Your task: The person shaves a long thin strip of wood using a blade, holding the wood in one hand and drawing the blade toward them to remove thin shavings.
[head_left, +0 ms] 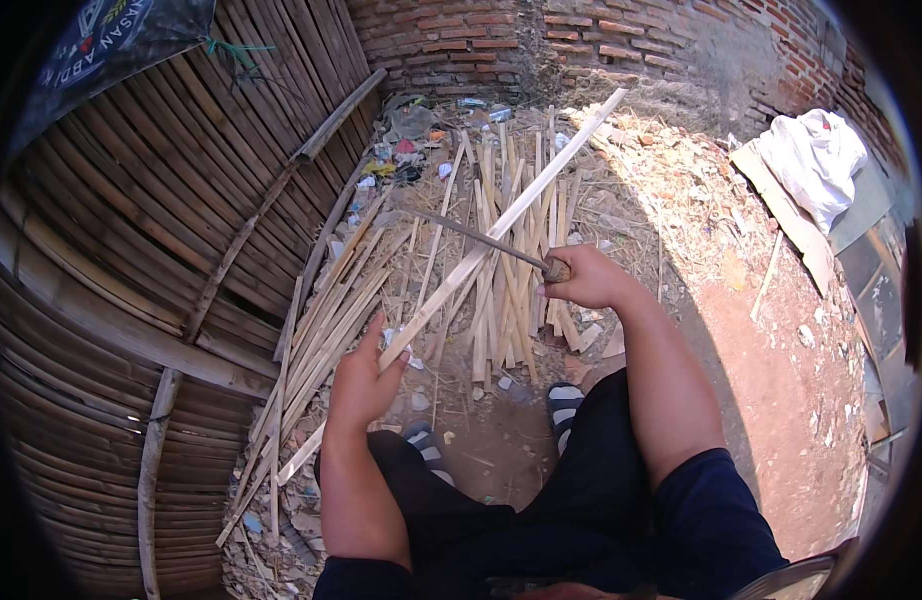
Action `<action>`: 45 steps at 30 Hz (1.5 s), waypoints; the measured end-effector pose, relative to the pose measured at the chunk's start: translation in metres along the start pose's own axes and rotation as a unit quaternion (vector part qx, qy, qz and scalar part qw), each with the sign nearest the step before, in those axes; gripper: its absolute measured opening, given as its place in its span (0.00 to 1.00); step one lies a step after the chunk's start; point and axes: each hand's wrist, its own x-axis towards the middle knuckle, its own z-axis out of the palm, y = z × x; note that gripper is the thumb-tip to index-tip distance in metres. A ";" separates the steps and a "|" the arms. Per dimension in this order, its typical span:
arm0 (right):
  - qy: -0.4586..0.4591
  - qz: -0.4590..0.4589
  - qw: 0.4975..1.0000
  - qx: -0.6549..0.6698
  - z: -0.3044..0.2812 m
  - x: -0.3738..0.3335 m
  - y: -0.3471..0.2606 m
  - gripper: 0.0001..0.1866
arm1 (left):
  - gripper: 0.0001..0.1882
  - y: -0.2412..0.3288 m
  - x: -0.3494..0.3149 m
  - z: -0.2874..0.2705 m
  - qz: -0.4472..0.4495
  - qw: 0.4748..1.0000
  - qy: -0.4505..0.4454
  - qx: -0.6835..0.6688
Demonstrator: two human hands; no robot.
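My left hand is closed round a long pale wooden strip, thumb on one side and fingers on the other. The strip slants from the lower left, under the hand, up to the far right, above the ground. In my right hand is the wooden handle of a long-bladed knife. Its narrow dark blade points left and crosses the strip near the middle. Whether the edge bites into the wood I cannot tell.
Several cut strips lie piled beyond my feet, and more strips lie along the bamboo wall at left. A brick wall closes off the back. Rubble and litter cover the ground. A white sack rests at the right.
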 end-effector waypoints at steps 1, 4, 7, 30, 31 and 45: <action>-0.036 -0.027 0.998 -0.039 0.006 0.002 -0.012 0.26 | 0.41 0.001 0.000 -0.002 -0.004 1.000 -0.003 0.018; -0.103 -0.075 0.987 -0.098 0.014 0.000 -0.052 0.25 | 0.43 -0.004 -0.002 -0.006 -0.012 0.999 -0.004 0.043; -0.091 -0.072 0.992 -0.058 0.004 0.001 -0.048 0.26 | 0.44 -0.015 -0.004 -0.009 -0.016 1.000 0.013 0.009; 0.043 0.027 0.998 -0.030 0.001 0.011 -0.003 0.31 | 0.50 0.004 -0.005 -0.011 0.015 0.998 0.024 0.050; 0.093 0.066 0.993 -0.013 -0.002 0.011 0.016 0.31 | 0.50 0.010 -0.002 -0.011 0.012 0.998 0.025 0.056; -0.056 -0.074 0.990 -0.111 0.016 -0.005 -0.052 0.24 | 0.49 -0.003 0.002 -0.001 0.014 0.997 0.017 0.072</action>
